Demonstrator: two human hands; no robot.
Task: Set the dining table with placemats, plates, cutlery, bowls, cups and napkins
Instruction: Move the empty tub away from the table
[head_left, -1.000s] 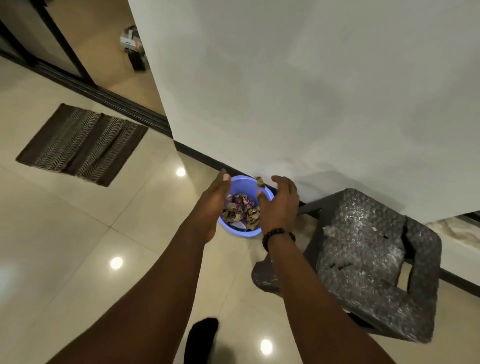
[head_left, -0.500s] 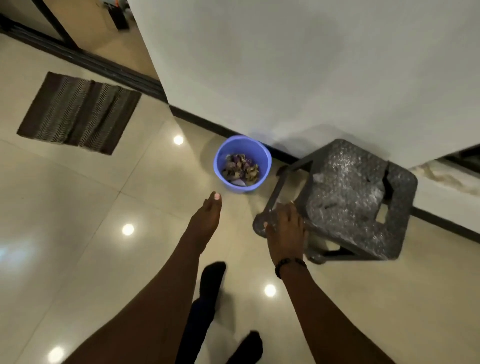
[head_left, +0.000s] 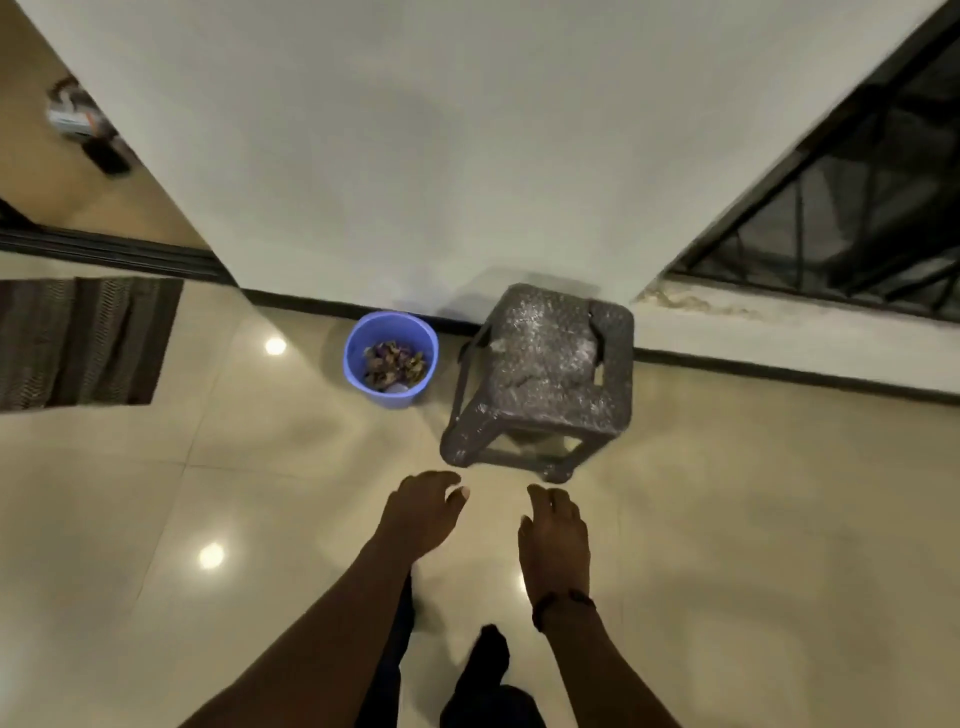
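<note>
Head view shows left hand (head_left: 421, 512) and right hand (head_left: 555, 535) with fingers loosely apart, holding nothing, the round blue plastic bin (head_left: 390, 358) beyond them; no tableware visible, so fetching it seemingly comes next.

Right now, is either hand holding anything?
No: the left hand and right hand hang over the floor with loosely curled fingers, holding nothing.
</note>
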